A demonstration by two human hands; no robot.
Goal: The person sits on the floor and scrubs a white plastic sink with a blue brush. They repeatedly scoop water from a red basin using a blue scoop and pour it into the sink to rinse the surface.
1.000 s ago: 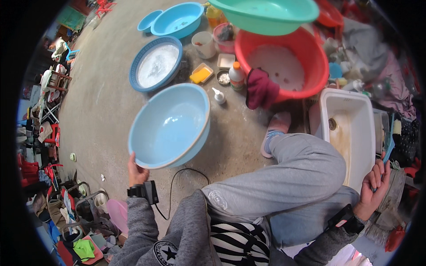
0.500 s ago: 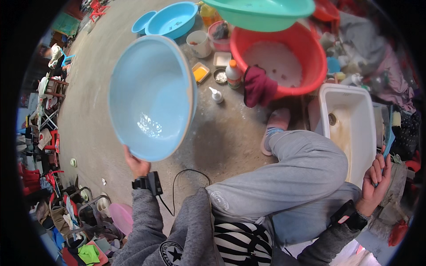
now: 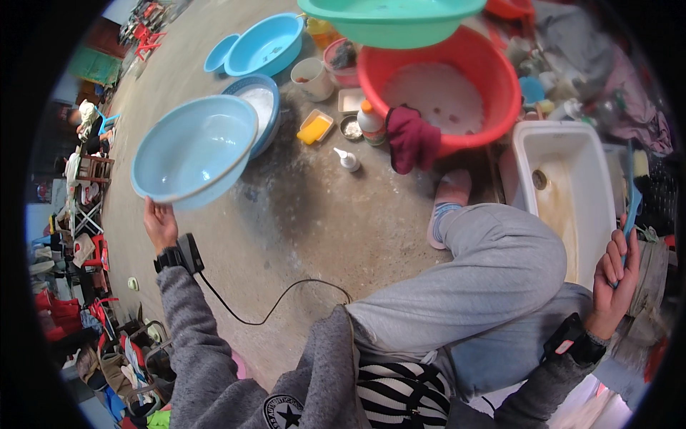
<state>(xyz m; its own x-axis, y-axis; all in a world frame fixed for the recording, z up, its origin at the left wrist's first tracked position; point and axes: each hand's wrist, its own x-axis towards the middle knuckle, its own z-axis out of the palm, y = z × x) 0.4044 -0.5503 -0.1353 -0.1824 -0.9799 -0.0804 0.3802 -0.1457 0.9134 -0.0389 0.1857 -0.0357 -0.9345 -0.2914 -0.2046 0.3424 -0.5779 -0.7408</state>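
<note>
My left hand [image 3: 161, 226] grips the lower rim of a large light-blue basin [image 3: 193, 146], which is tilted with its wet inside facing me. Behind it, partly hidden, a darker blue basin [image 3: 266, 107] with something white inside stands on the floor. Off at the right, my right hand [image 3: 616, 275] is closed round a slim blue-handled tool [image 3: 632, 207] held upright. The kind of its head is unclear. Beside that hand stands a white rectangular tub [image 3: 564, 186] with a drain hole and a brownish stain.
A red tub [image 3: 509, 93] holds cloudy water, with a maroon cloth [image 3: 413, 139] over its rim. A green basin [image 3: 393, 27] sits behind. Nearby are a white bottle with orange cap [image 3: 371, 125], a small nozzle bottle [image 3: 347, 160], a yellow sponge [image 3: 313, 131] and a blue basin [image 3: 266, 46].
The light-blue basin has moved left and tipped further over, with my left hand on its rim. The darker blue basin behind has come into sight. My right hand has shifted slightly, tool still held.
</note>
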